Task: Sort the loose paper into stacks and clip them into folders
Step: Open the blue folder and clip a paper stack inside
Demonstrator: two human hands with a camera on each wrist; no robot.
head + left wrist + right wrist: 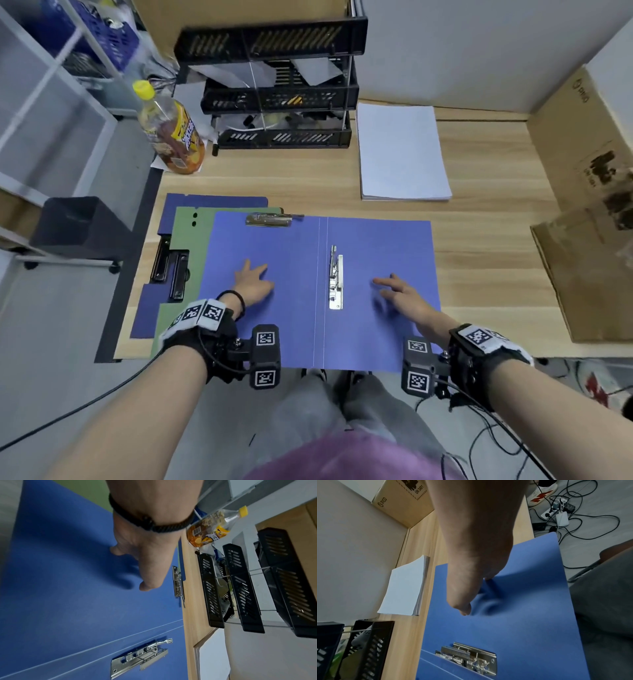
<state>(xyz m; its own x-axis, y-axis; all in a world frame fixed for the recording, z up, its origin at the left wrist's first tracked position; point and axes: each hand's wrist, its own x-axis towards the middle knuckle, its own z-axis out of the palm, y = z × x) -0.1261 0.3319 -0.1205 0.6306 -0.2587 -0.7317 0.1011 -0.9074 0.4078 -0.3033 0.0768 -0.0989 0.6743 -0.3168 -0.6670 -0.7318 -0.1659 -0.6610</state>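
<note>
A blue folder (301, 329) lies spread open on the wooden desk, with a metal lever clip (335, 279) beside its spine and a second clip (270, 218) at its top edge. My left hand (253, 281) rests flat on the left cover with fingers spread. My right hand (397, 291) hovers over or touches the right cover, fingers extended and slightly blurred. A neat stack of white paper (400, 150) lies beyond the folder at the right. In the wrist views both hands (145, 561) (471, 588) are over blue card and hold nothing.
A green folder (185, 240) and another blue folder (212, 200) with a black clip (171, 270) lie under the open one at left. Black stacked trays (281, 89) and a drink bottle (171, 130) stand at the back. Cardboard boxes (582, 212) line the right.
</note>
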